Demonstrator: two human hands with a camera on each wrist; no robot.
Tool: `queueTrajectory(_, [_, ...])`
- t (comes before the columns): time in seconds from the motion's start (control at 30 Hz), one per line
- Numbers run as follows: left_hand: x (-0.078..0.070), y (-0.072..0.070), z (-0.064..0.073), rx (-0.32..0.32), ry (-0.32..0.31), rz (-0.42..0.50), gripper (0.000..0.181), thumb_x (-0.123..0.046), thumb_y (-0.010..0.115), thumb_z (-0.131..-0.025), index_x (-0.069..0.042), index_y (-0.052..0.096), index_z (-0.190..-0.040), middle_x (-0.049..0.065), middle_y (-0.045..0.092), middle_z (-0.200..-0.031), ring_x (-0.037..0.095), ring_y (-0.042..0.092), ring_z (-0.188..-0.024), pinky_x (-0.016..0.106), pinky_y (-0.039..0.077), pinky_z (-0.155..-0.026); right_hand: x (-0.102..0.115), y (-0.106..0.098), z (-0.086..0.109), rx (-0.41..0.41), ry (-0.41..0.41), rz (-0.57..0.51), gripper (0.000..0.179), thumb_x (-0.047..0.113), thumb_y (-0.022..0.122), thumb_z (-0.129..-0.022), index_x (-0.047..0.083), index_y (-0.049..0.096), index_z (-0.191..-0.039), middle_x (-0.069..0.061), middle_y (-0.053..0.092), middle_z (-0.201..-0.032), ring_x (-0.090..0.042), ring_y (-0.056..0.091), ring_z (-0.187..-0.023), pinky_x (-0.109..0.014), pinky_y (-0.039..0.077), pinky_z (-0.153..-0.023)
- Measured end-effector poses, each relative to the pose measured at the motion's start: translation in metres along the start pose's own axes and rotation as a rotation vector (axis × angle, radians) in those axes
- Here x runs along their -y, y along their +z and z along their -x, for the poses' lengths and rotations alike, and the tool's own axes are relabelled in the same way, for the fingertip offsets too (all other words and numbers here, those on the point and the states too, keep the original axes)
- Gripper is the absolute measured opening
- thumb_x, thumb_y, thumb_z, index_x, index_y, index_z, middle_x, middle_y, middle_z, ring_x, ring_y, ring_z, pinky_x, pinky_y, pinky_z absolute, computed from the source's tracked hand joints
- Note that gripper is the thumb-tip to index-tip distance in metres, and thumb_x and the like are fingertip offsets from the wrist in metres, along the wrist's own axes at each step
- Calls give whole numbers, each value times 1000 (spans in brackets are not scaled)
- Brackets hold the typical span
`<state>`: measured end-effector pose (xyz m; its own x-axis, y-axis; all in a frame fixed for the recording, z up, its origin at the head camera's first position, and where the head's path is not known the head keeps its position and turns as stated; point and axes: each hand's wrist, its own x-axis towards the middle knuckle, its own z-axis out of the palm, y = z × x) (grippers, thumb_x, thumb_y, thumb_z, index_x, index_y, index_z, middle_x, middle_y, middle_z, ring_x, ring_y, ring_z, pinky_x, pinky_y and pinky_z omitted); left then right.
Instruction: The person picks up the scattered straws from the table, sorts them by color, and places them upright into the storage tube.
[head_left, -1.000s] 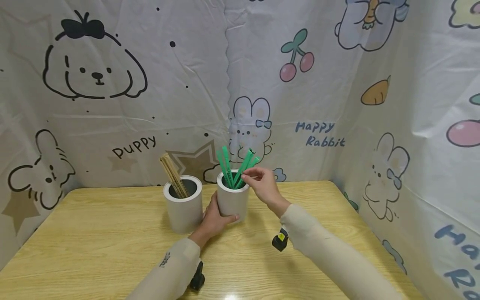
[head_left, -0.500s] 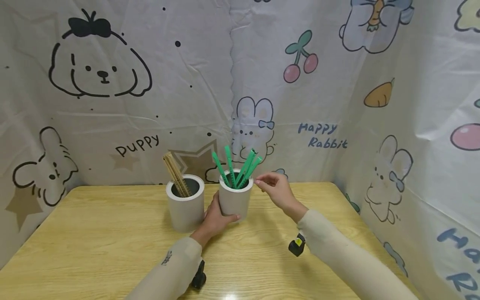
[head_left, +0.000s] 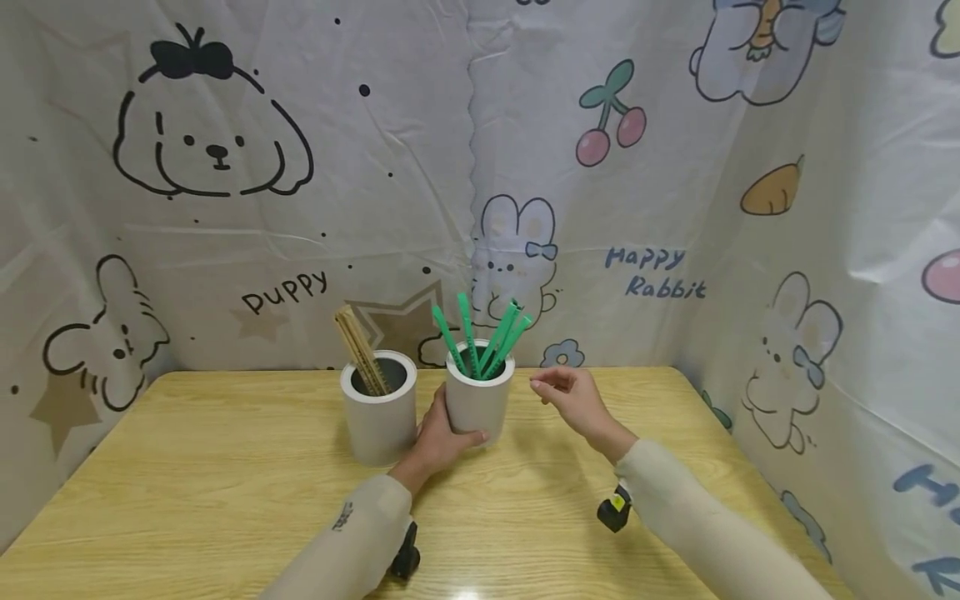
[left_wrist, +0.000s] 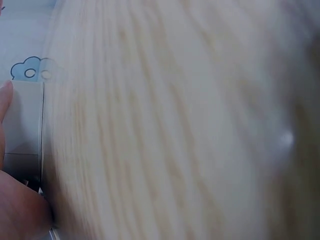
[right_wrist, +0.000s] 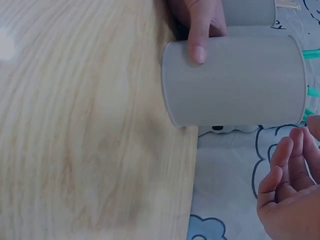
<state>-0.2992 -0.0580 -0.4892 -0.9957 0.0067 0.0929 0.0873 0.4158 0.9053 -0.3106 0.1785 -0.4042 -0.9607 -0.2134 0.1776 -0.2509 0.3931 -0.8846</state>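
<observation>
My left hand (head_left: 441, 437) grips a white pen holder (head_left: 477, 412) low on its side, its thumb across the front. Several slim green sticks (head_left: 466, 323) with dark markings lean out of the top. To the right of the rim my right hand (head_left: 581, 406) hovers apart from it, fingers loosely curled, nothing visible in them. The right wrist view shows those bent fingers (right_wrist: 296, 170) beside the holder's mouth; the thumb is mostly cut off. A second white pen holder (head_left: 380, 429), with a bundle of tan sticks (head_left: 363, 350) leaning left, stands just left of my left hand.
Both holders stand on a light wooden table (head_left: 225, 492), towards its back edge. Behind and to the right hangs a white cloth (head_left: 405, 125) printed with cartoons. Black wrist cameras (head_left: 615, 510) sit under both sleeves.
My right hand has let go of a green stick and drawn away to the right of the holder. The green sticks have spread apart. My left hand keeps its grip.
</observation>
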Motion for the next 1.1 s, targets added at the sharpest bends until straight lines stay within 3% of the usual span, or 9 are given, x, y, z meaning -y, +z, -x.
queueTrajectory(0.23, [1, 2, 1, 0, -3, -1, 111, -29, 87, -77, -9, 17, -160, 21, 41, -158, 42, 39, -145, 65, 22, -119, -14, -2, 5, 25, 11, 11, 21, 14, 64, -100, -3, 70, -110, 2, 67, -86, -14, 60, -77, -27, 51, -74])
queueTrajectory(0.53, [-1, -2, 3, -1, -9, 1, 111, -28, 88, -77, -8, 16, -160, 21, 40, -158, 42, 39, -145, 63, 25, -119, -27, -2, 11, 48, 4, 36, 22, 13, 62, -101, -6, 69, -111, -21, 70, -105, -9, 59, -76, -30, 53, -76])
queueTrajectory(0.87, [-7, -8, 5, 65, -5, 122, 113, -18, 88, -78, -5, 12, -160, 24, 34, -160, 44, 37, -146, 59, 28, -121, -28, -5, 16, 52, 9, 28, 25, 12, 63, -100, -9, 68, -113, -24, 70, -107, -7, 58, -75, -28, 52, -72])
queueTrajectory(1.1, [-11, -6, 10, 39, -8, 64, 112, -21, 87, -77, -4, 14, -160, 25, 35, -160, 44, 38, -145, 60, 31, -119, -34, -3, 15, 84, 7, 39, 27, 11, 63, -99, -12, 66, -115, -22, 70, -107, -8, 60, -79, -32, 55, -77])
